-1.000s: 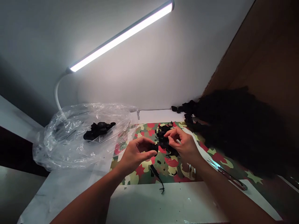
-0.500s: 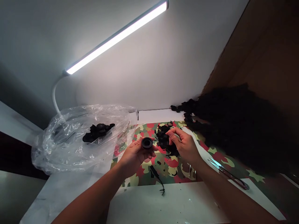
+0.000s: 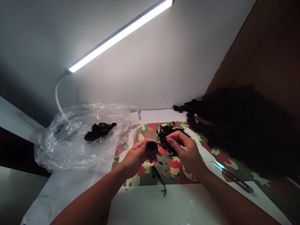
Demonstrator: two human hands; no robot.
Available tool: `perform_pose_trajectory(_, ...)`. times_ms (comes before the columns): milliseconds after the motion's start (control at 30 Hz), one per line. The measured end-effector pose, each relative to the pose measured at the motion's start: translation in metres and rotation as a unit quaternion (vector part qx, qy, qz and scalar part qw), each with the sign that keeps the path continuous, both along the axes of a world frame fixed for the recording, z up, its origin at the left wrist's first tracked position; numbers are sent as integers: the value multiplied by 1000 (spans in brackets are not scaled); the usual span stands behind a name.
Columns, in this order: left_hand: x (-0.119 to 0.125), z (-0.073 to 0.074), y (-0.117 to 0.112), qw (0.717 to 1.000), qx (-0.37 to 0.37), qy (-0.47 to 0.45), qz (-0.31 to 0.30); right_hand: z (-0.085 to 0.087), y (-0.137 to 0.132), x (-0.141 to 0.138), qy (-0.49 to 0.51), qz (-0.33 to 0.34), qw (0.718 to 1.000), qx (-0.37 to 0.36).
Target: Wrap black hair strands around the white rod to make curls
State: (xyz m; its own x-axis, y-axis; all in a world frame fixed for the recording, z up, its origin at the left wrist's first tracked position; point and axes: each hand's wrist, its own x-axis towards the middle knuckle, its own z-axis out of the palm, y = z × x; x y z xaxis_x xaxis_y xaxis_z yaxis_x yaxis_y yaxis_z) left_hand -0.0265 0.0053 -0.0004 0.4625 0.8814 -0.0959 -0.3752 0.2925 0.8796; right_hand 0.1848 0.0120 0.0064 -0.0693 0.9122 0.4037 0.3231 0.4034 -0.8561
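Note:
My left hand (image 3: 137,156) is closed round a small round black rubber piece (image 3: 152,147), held up over the camouflage-patterned mat (image 3: 174,170). My right hand (image 3: 186,150) is curled just to its right, fingers pinched on a thin pale tool (image 3: 183,148) that I cannot name. Behind both hands lies a small heap of black trimmings (image 3: 167,134) on the mat. A black strip (image 3: 158,178) lies on the mat below my hands.
A clear plastic bag (image 3: 79,137) with several black round pieces (image 3: 99,131) sits at the left. A large dark pile of black pieces (image 3: 241,128) fills the right. Small snips (image 3: 236,181) lie on the mat at the right. A lit bar lamp (image 3: 119,34) hangs overhead.
My left hand turned the black piece, showing its hollow face, then tilted it again. My right hand drew in closer to the piece.

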Motion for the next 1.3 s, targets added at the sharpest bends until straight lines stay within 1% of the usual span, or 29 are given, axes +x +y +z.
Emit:
perform_pose_trajectory(100,0,-4,1,1000,5,8,-2,-3,-6,-4,0,62,997,51)
perform_pose_trajectory(200,0,-10,2,1000,7,5,3,-9,-6,-7,-23,125,985,114)
perform_pose_trajectory(267,-1,-13,2,1000,8,8,6,-13,-5,-7,-49,153,975,151)
perform_pose_trajectory(333,-1,-15,2,999,18,36,3,-14,-4,-8,-65,163,970,170)
perform_pose_trajectory(400,0,-16,1,994,49,94,20,-14,-4,-10,-64,145,974,163)
perform_pose_trajectory(433,1,-15,0,988,81,125,34,-14,-4,-11,-63,131,979,146)
perform_pose_trajectory(500,5,-13,-3,968,164,180,57,-14,-5,-13,-71,114,987,87)
perform_pose_trajectory(533,6,-10,-4,953,213,208,61,-14,-6,-14,-78,114,989,52)
perform_pose_trajectory(600,5,-3,-5,905,309,281,77,-15,-3,-12,-88,120,989,-10)
perform_pose_trajectory(633,1,3,-3,871,353,325,103,-15,-1,-10,-88,111,990,-28)
perform_pose_trajectory(667,-6,10,-1,827,395,373,146,-15,3,-6,-85,91,991,-39)
perform_pose_trajectory(700,-16,19,3,777,430,414,201,-14,9,0,-84,62,994,-43)
perform_pose_trajectory(733,-30,28,9,719,450,465,255,-13,15,7,-86,28,995,-39)
perform_pose_trajectory(767,-47,37,15,644,455,533,307,-12,22,15,-93,-13,995,-34)
perform_pose_trajectory(800,-66,45,23,568,437,605,348,-11,30,24,-105,-47,993,-34)
perform_pose_trajectory(833,-85,51,32,545,416,630,364,-11,37,33,-127,-68,989,-41)
perform_pose_trajectory(867,-105,53,40,531,394,653,368,-11,44,42,-154,-82,984,-35)
perform_pose_trajectory(900,-123,53,49,526,369,674,365,-11,51,49,-183,-82,979,-30)
perform_pose_trajectory(933,-140,50,56,530,346,693,345,-12,56,55,-198,-81,977,-26)
perform_pose_trajectory(967,-153,44,62,533,294,733,302,-14,59,58,-210,-75,975,-21)
perform_pose_trajectory(1000,-164,38,66,528,243,765,278,-15,61,60,-220,-62,973,-19)
perform_pose_trajectory(1033,-171,32,68,504,231,784,279,-17,62,61,-229,-47,972,-19)
perform_pose_trajectory(1067,-174,27,69,476,238,795,290,-19,62,60,-239,-29,970,-22)
perform_pose_trajectory(1133,-170,26,66,435,280,795,317,-21,60,57,-260,10,965,-32)
perform_pose_trajectory(1167,-162,29,63,429,308,781,335,-21,57,55,-268,27,962,-38)
perform_pose_trajectory(1200,-151,34,59,435,339,757,351,-21,55,54,-275,43,960,-43)
perform_pose_trajectory(1233,-136,39,55,460,376,723,352,-20,53,53,-281,58,957,-46)
perform_pose_trajectory(1267,-118,44,51,501,413,680,341,-20,51,53,-285,72,955,-50)
perform_pose_trajectory(1300,-98,47,46,552,441,636,309,-19,49,54,-288,84,953,-52)
